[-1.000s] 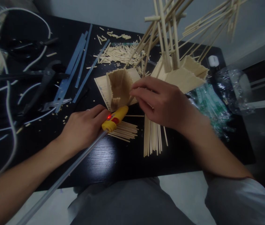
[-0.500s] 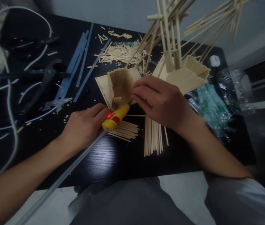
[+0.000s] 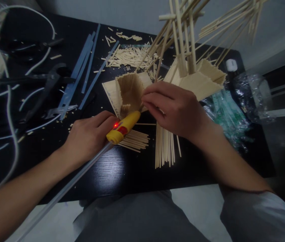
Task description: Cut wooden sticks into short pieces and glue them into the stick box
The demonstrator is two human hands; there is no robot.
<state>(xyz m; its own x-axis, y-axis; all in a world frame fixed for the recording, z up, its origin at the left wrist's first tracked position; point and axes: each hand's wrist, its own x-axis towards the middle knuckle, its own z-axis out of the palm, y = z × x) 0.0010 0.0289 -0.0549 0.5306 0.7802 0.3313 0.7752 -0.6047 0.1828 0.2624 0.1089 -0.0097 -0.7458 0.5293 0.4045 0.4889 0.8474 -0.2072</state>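
My left hand (image 3: 90,134) is closed around a yellow hot glue gun (image 3: 123,128) with a red light lit and a long clear glue stick out of its back. The gun's front end meets the lower right edge of a small hollow structure (image 3: 130,87) made of thin wooden sticks. At that structure's right side my right hand (image 3: 174,106) has thumb and fingers pinched together; what they hold is hidden. Beneath the gun lies a bundle of thin sticks (image 3: 136,140), and below my right hand a second bundle of sticks (image 3: 164,148).
A larger stick-built structure (image 3: 195,79) with tall upright sticks rises at the back right. Cut stick pieces (image 3: 132,56) are heaped behind. Blue-looking glue sticks (image 3: 78,74), pliers (image 3: 50,82) and a white cable (image 3: 8,101) lie left. Green-and-clear plastic wrapping (image 3: 229,112) is at right.
The glue gun has tilted slightly, its back end shifting a little left and down, and my left hand has moved slightly with it. My right hand stays almost in place.
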